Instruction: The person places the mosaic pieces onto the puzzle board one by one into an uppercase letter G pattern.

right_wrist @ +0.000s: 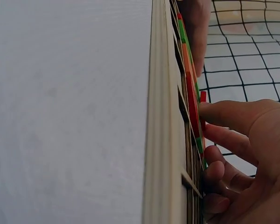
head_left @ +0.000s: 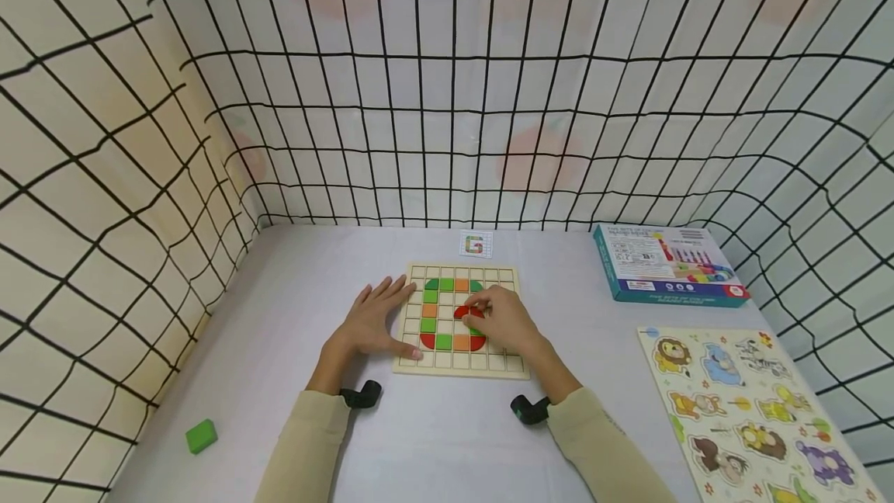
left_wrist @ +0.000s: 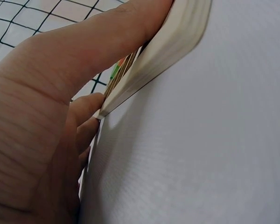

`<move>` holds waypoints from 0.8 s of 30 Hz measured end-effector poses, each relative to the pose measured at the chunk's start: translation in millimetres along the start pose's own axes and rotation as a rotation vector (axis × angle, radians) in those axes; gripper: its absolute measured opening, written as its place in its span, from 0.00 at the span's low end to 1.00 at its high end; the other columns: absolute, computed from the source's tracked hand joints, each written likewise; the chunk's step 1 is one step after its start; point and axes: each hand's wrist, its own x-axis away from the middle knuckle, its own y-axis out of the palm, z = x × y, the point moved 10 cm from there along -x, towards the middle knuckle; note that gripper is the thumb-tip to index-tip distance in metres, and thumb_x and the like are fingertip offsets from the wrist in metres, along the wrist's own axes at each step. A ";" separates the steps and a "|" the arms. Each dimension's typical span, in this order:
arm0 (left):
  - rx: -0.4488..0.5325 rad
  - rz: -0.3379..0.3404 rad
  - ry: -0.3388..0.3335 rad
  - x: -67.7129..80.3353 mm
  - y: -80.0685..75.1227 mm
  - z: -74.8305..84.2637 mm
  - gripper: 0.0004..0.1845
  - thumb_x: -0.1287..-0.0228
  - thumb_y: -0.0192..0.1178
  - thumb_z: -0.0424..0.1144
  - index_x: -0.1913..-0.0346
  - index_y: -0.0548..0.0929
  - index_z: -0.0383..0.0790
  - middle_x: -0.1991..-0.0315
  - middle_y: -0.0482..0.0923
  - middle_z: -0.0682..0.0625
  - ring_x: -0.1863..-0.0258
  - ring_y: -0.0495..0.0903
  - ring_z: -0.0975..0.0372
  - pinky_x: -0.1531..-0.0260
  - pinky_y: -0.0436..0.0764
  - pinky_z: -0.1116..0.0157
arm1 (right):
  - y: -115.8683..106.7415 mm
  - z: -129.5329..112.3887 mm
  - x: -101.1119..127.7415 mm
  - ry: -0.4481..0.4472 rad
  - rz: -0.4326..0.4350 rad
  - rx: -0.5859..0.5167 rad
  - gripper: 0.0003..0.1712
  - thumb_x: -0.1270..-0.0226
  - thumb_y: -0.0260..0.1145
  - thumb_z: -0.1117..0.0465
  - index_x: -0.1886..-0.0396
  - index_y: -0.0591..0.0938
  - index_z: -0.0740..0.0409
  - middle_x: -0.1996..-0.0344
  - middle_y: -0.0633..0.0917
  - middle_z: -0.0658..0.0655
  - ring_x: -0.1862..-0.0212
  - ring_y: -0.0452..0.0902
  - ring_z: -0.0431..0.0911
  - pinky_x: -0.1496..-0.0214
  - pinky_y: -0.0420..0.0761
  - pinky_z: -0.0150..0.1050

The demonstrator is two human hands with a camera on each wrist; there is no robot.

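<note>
A wooden grid board (head_left: 412, 363) lies on the white table, with green, orange and red tiles set in its cells in a G-like outline. My left hand (head_left: 373, 320) is spread at the board's left side, thumb on the near left corner and fingertips by the far left edge. In the left wrist view, the thumb lies over the board's rim (left_wrist: 177, 42). With thumb and index finger, my right hand (head_left: 508, 322) pinches a red tile (head_left: 461, 312) at the inner right of the outline. In the right wrist view, a red tile (right_wrist: 203, 96) stands slightly above the others.
Behind the board lies a small card (head_left: 476, 244) printed with a colored G. A boxed set (head_left: 670, 266) and an animal picture board (head_left: 754, 402) are at the right. One green block (head_left: 201, 436) sits front left. Black wire mesh (head_left: 454, 84) encloses the table's back and sides.
</note>
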 end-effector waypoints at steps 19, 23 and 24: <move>-0.002 -0.005 0.010 -1.6 0.9 1.8 0.70 0.66 0.73 0.77 0.17 0.56 0.55 0.15 0.47 0.52 0.15 0.42 0.51 0.18 0.41 0.41 | -6.4 3.6 2.8 0.023 0.015 -0.003 0.16 0.35 0.76 0.56 0.49 0.88 0.54 0.62 0.82 0.51 0.60 0.73 0.46 0.59 0.75 0.37; -0.005 -0.001 0.017 -1.8 1.2 0.8 0.70 0.66 0.74 0.77 0.17 0.56 0.55 0.15 0.47 0.52 0.15 0.43 0.51 0.19 0.41 0.41 | -16.6 12.1 4.5 0.035 0.032 -0.047 0.16 0.33 0.74 0.55 0.47 0.88 0.54 0.60 0.82 0.52 0.62 0.73 0.46 0.62 0.74 0.37; -0.007 0.000 0.017 -1.7 1.5 0.2 0.70 0.66 0.73 0.77 0.17 0.56 0.55 0.15 0.47 0.52 0.15 0.43 0.50 0.19 0.41 0.41 | -20.1 14.7 5.0 0.040 0.037 -0.051 0.16 0.32 0.74 0.55 0.47 0.88 0.54 0.60 0.82 0.53 0.62 0.73 0.46 0.63 0.75 0.37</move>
